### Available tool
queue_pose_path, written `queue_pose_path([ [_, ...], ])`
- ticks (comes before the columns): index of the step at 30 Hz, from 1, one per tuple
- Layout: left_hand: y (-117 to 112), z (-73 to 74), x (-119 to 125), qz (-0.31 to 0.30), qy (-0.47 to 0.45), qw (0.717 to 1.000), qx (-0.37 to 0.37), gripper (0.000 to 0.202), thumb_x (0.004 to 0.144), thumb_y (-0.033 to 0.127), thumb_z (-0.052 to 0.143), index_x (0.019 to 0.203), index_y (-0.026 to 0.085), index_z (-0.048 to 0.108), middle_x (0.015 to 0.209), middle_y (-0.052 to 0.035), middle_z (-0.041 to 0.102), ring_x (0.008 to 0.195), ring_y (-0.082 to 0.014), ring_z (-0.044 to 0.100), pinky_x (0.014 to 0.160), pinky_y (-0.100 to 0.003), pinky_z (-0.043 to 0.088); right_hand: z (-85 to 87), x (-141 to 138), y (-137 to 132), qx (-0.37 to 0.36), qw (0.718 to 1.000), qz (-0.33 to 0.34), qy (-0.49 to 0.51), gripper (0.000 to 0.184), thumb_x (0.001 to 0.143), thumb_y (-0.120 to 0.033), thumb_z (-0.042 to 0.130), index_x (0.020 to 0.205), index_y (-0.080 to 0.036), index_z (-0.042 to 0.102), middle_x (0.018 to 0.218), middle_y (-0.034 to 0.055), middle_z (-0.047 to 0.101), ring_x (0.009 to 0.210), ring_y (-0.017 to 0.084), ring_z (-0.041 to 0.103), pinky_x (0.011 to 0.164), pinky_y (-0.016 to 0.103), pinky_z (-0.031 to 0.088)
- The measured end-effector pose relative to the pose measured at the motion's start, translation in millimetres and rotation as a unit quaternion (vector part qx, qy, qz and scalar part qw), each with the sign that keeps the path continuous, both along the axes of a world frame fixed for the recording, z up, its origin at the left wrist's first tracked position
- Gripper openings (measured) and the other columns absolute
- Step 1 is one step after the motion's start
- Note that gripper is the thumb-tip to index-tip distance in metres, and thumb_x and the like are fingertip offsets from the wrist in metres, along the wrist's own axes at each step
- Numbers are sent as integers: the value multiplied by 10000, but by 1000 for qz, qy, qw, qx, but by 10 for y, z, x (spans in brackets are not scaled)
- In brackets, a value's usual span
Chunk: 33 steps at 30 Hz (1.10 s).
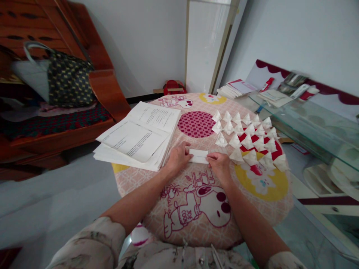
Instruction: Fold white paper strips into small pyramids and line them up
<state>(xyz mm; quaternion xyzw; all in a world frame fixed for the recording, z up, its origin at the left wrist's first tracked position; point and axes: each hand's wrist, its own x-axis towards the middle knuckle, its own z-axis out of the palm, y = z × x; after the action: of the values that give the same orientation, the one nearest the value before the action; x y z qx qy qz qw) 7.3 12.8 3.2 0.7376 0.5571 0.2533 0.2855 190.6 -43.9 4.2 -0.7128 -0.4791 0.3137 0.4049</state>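
Observation:
Between my two hands lies a folded strip of white paper [198, 156], low over the patterned tablecloth [193, 175]. Fingers of my left hand [179, 157] grip its left end. At the other end, my right hand [219, 163] pinches the edge between thumb and fingers. Right of my hands stand several rows of small pointed folded-paper pieces [247, 142]. To the left is a thick stack of printed sheets [140, 134], its top sheets lying askew. My fingertips cover both ends of the strip.
A glass-topped counter [314, 123] holding papers, a red marker [267, 84] and metal bowls [293, 80] adjoins the round table on the right. A wooden bench [103, 86] with bags [70, 78] stands at left. Behind the table, a red object [174, 87] sits near the wall.

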Motion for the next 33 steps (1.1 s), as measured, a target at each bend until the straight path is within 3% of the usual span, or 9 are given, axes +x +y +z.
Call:
queue_pose_path([
  [5,-4,38,23,16,6,1000,-13,428,796,145,699,1215,153,612,731,21,654,692,-155,607,739,-283,455,-33,1,-1,1,1000,5,-21,243,747,-281,618,839,-141,794,572,19,690,485,170,625,478,241,422],
  [18,17,27,20,30,-20,999,-26,519,771,145,725,1272,140,589,712,17,670,691,-160,633,778,-299,483,-119,28,30,-1,997,19,-68,297,770,-304,586,898,-154,808,813,76,779,563,178,661,540,256,467],
  [33,36,5,14,34,-28,999,-29,544,763,138,718,1291,146,588,708,19,668,691,-160,632,767,-295,485,-161,42,42,12,996,30,-88,325,782,-318,565,916,-158,814,814,82,777,678,209,692,591,263,494],
])
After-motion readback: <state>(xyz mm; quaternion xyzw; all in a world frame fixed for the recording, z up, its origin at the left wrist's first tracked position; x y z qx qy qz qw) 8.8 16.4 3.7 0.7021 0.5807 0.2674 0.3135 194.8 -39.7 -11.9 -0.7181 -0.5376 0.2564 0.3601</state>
